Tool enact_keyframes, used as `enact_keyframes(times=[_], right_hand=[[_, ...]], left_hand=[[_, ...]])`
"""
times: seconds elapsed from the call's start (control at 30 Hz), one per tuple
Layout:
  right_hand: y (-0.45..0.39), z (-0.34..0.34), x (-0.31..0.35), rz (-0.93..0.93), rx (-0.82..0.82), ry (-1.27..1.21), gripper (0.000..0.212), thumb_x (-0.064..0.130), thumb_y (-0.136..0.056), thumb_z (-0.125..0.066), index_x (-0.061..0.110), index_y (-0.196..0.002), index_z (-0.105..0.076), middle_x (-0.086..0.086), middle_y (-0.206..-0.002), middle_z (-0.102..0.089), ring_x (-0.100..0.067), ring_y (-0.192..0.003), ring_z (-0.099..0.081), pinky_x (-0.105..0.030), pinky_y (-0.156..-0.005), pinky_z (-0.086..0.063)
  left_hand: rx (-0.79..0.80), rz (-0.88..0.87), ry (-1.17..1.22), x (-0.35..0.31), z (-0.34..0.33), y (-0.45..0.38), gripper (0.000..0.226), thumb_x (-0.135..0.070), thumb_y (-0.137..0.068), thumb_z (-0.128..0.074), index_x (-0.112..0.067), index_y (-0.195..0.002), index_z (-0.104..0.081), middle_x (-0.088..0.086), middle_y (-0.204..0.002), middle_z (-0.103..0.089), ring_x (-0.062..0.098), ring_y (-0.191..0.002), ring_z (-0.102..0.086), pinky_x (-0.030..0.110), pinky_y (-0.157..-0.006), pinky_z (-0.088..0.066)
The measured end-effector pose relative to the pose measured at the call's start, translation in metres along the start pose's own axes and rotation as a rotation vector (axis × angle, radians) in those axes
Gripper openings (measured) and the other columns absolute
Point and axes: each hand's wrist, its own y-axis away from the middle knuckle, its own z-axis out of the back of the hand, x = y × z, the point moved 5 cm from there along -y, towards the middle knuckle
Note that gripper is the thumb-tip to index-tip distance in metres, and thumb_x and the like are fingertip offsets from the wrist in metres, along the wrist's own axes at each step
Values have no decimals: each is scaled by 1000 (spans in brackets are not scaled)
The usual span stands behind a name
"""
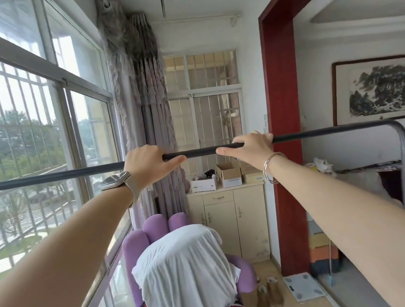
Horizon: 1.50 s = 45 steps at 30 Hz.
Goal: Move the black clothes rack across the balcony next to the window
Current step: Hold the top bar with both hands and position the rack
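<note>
The black clothes rack [201,151] shows as a long top bar running across the view at chest height, bending down into an upright at the right. My left hand [148,163], with a watch on the wrist, is closed over the bar left of centre. My right hand [251,147], with a bangle on the wrist, grips the bar right of centre. The large barred window [30,137] runs along the left side, and the bar's left end crosses in front of it. The rack's legs and base are hidden below my arms.
A purple hand-shaped chair [141,248] draped with a white cloth [184,269] stands just below the bar. Beyond it are a cream cabinet [236,215] with boxes, a curtain [146,109], brown boots [269,297] and a scale [303,287] on the floor. A red door frame [286,143] borders the right.
</note>
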Motion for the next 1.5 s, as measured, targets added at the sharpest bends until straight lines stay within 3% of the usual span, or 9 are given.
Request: enact_keyframes(times=[0.27,0.47,0.57,0.7,0.8,1.0,1.23,1.33,1.5], right_hand=[[-28,-23,-11,14,13,-66,63,83,-70,-49,22,-52,-46,9,-54,-41,-18,-81,-50,-40,-80,-26],[-43,-35,-28,-15,-31,-58,76,88,-65,-44,15,-56,-58,3,-61,-56,-20,-84,-53,-38,-79,-25],[-39,-23,-50,-37,-137,-34,74,91,-60,-43,18,-50,-53,6,-58,-46,-6,-74,-40,-36,-71,-19],[-38,-11,-79,-95,-170,5,79,85,-65,-50,12,-85,-76,12,-65,-45,3,-67,-22,-35,-75,-19],[-42,-13,-84,-110,-191,15,82,88,-61,-48,14,-82,-76,10,-67,-41,14,-67,-15,-35,-73,-18],[-49,-23,-92,-106,-223,59,73,91,-60,-42,21,-54,-57,7,-61,-44,-7,-75,-27,-38,-71,-22],[-83,-63,-69,-69,-147,3,74,95,-57,-38,24,-52,-59,8,-59,-47,-2,-69,-32,-36,-66,-13],[-99,-86,-52,-62,-83,17,76,94,-60,-39,20,-50,-53,8,-56,-55,-10,-71,-45,-36,-70,-19],[-110,-99,-52,-60,-43,-19,84,92,-62,-40,11,-64,-64,2,-61,-60,-15,-76,-51,-35,-71,-20]], left_hand=[[-35,-8,-30,8,-25,-19,75,-87,-71,-24,-19,-47,-43,-6,-43,-37,13,-41,-40,23,-44,-29],[-115,-35,-55,4,-40,-34,75,-84,-73,-24,-18,-43,-38,-6,-39,-32,15,-36,-37,21,-41,-28],[-107,-71,-24,-14,-52,-48,73,-83,-75,-25,-19,-44,-38,-6,-40,-35,14,-37,-38,22,-42,-27],[-114,-115,0,-42,-69,-66,72,-82,-76,-26,-18,-44,-38,-6,-40,-37,13,-36,-37,22,-43,-22],[-112,-125,9,-40,-80,-76,72,-82,-76,-25,-18,-45,-39,-6,-40,-38,14,-37,-38,23,-43,-23],[-89,-158,42,-41,-99,-91,69,-81,-78,-27,-19,-47,-38,-6,-41,-36,14,-37,-37,24,-43,-24],[-106,-106,1,6,-113,-93,74,-83,-75,-23,-19,-53,-54,-6,-41,-42,15,-40,-46,22,-42,-34],[-97,-88,6,35,-115,-93,75,-85,-74,-21,-19,-49,-45,-5,-42,-41,17,-41,-48,23,-43,-37],[-97,-68,-2,42,-120,-96,74,-86,-73,-22,-20,-44,-39,-7,-38,-36,13,-36,-40,21,-42,-28]])
